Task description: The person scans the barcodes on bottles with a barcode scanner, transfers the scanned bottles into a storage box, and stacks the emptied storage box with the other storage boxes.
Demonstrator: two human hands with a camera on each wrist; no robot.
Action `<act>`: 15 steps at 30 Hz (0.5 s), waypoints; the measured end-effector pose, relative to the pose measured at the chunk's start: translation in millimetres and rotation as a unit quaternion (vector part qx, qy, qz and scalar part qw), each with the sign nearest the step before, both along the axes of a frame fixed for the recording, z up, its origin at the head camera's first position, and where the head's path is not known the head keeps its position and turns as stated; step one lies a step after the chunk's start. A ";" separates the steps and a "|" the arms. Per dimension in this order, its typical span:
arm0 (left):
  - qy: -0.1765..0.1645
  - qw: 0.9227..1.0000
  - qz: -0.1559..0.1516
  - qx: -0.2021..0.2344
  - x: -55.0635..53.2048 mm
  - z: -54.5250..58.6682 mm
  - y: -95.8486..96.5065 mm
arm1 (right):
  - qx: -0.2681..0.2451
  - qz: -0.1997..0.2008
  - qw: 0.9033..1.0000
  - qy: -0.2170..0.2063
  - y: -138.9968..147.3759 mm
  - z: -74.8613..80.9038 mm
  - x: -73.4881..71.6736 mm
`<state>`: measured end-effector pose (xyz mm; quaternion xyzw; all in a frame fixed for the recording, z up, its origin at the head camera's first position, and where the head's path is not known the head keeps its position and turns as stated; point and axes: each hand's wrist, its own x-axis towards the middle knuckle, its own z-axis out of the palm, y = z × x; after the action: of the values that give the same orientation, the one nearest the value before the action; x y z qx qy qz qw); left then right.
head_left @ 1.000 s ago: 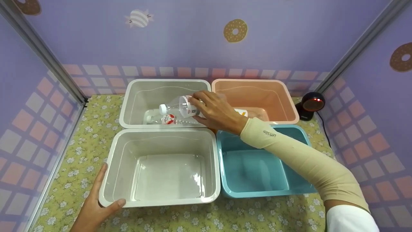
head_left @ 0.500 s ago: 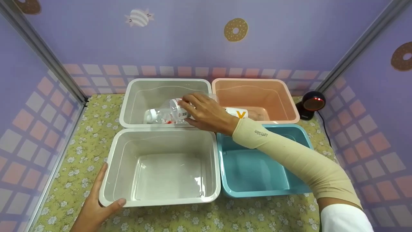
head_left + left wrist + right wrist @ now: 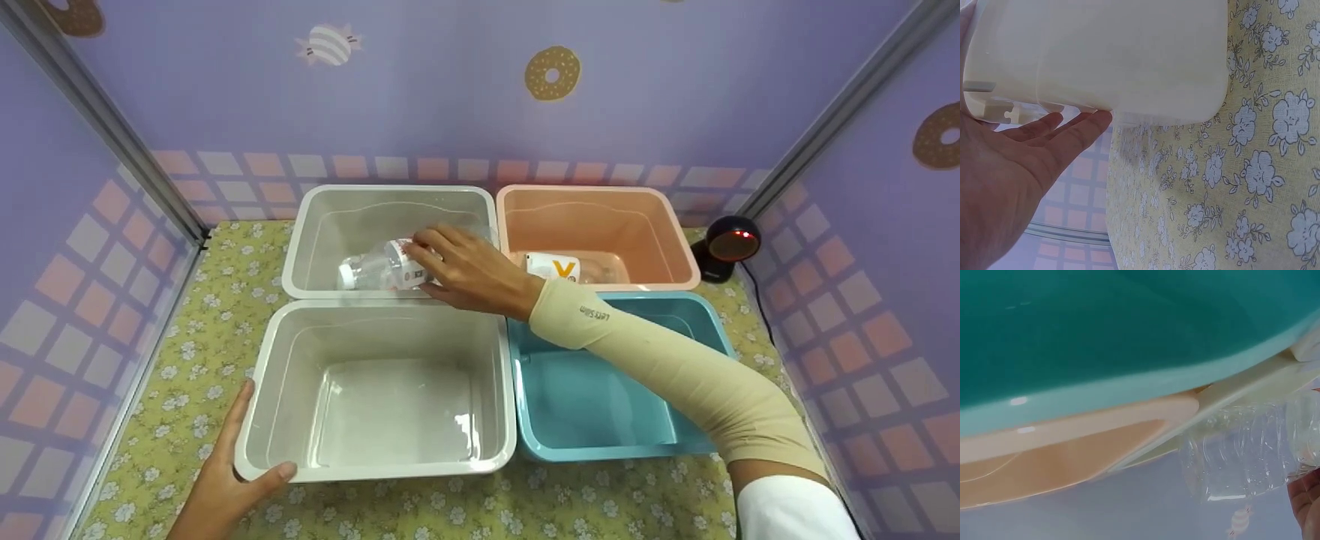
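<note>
In the head view my right hand grips a clear plastic bottle with a white cap and a printed label. The bottle lies sideways, low in the back-left grey tub, its cap pointing left. Another clear bottle in that tub is mostly hidden behind it. The held bottle's ribbed body shows in the right wrist view, with part of my fingers beside it. My left hand holds the near-left corner of the front-left whitish tub. In the left wrist view its fingers hook beneath the rim.
An orange tub at the back right contains a bottle with a white label. The blue tub sits in front of it, under my right forearm. A black scanner stands at the far right on the flowered tablecloth.
My right hand has moved left and lower with the bottle, deeper into the back-left tub. The bottle in the orange tub has come into fuller view. My left hand stays on its tub.
</note>
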<state>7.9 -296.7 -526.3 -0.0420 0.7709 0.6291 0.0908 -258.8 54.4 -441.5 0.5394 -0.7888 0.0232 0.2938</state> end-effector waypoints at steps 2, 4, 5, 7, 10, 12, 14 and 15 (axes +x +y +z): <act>0.002 1.000 0.002 0.002 0.2 -0.4 -0.2 | -0.001 0.003 1.000 -0.010 -1.8 -1.9 -0.2; 0.004 1.000 0.004 0.007 0.5 -0.4 -0.2 | -0.002 0.004 1.000 -0.022 -3.3 -3.0 -0.1; 0.005 1.000 0.004 0.005 0.6 -0.4 -0.2 | -0.003 0.004 1.000 -0.028 -4.0 -3.7 -0.3; 0.006 1.000 0.005 0.004 0.9 0.5 0.4 | -0.004 0.004 0.999 -0.036 -5.0 -4.8 -0.7; 0.010 1.000 0.004 0.001 1.2 1.0 0.9 | -0.011 0.006 0.999 -0.046 -5.7 -6.4 -1.6; 0.013 1.000 0.003 0.003 1.1 1.3 1.3 | -0.017 0.011 0.998 -0.054 -6.0 -7.8 -2.7; 0.016 1.000 0.002 0.005 0.9 1.3 1.4 | -0.026 0.018 0.997 -0.066 -6.2 -9.3 -3.9; 0.017 1.000 0.002 0.006 0.8 1.3 1.4 | -0.029 0.022 0.997 -0.073 -6.3 -9.8 -4.5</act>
<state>8.7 -295.2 -525.0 -0.0321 0.7683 0.6346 0.0770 -263.3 48.1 -451.3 0.5444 -0.7953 0.0922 0.2504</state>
